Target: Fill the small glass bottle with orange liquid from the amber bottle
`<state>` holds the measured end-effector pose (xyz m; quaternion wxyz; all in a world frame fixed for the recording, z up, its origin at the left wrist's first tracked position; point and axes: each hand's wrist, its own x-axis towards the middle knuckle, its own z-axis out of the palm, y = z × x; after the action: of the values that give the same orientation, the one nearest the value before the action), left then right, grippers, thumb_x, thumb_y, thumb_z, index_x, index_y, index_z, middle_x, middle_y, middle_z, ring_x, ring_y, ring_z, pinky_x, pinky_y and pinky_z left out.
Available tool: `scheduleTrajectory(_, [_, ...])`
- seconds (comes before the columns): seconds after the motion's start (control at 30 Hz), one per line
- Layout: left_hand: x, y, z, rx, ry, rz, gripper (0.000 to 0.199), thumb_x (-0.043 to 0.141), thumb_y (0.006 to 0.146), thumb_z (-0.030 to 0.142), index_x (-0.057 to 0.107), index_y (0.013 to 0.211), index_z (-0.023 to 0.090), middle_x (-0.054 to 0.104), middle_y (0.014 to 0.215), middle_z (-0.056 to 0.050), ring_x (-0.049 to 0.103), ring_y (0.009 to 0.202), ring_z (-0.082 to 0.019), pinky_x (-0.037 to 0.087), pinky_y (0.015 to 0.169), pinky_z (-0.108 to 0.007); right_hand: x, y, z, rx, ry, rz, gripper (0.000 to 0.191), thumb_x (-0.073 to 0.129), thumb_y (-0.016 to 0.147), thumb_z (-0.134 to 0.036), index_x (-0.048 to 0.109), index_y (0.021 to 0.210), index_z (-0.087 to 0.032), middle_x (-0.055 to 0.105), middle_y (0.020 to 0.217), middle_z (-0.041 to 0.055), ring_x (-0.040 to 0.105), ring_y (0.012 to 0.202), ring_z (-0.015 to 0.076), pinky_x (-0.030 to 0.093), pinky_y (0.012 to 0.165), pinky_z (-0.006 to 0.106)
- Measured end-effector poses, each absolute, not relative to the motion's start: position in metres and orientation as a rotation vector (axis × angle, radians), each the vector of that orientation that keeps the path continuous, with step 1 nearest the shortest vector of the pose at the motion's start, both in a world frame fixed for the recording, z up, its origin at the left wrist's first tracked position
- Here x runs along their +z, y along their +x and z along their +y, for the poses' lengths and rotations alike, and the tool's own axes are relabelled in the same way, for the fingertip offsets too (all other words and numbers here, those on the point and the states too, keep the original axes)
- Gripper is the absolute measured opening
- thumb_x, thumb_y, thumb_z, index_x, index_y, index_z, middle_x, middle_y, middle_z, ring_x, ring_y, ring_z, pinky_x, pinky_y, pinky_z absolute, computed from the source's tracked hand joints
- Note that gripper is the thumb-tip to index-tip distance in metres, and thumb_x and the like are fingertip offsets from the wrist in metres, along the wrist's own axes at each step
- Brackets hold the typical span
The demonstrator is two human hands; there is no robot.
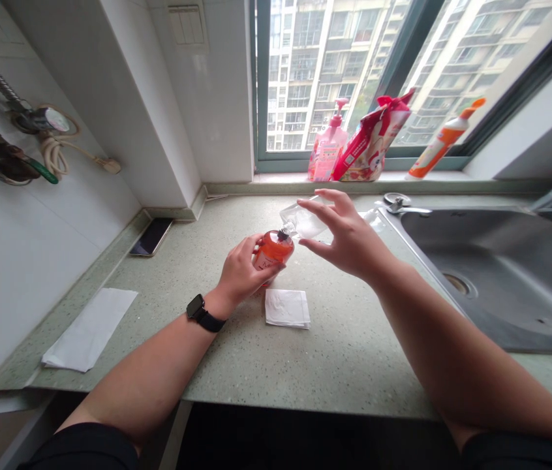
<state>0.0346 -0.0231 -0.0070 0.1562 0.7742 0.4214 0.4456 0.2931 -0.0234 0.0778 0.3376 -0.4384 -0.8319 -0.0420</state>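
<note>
An orange-red bottle (273, 251) stands on the green speckled counter, tilted slightly, with my left hand (246, 267) wrapped round its side. Above its neck, my right hand (337, 228) holds a clear bottle (308, 220) tipped over. The clear bottle's mouth meets the dark neck of the orange-red bottle; whether liquid flows between them is too small to tell. Just in front of the orange-red bottle, a folded white cloth (287, 309) lies on the counter.
A phone (151, 236) and a white paper sheet (91, 328) lie at the left. The steel sink (501, 261) is at the right. On the windowsill are a pink pump bottle (327, 151), a red bag (376, 143) and an orange-white bottle (438, 149).
</note>
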Motion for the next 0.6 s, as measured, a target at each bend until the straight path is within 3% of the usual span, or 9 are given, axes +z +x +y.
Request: scheduleTrajectory(0.6, [-0.0061, 0.0349, -0.0241, 1.272, 2.220, 1.217, 0.070, 0.081, 0.088, 0.066, 0.059, 0.139, 0.023, 0.074, 0.133, -0.013, 0.076, 0.108, -0.029, 0.063, 0.098, -0.049, 0.0788, 0.2926, -0.0237, -0.121, -1.112, -2.170, 0.064, 0.075, 0.094, -0.035, 0.054, 0.155, -0.038, 0.047, 0.158, 0.0137, 0.066, 0.126, 0.0363, 0.060, 0.107, 0.063])
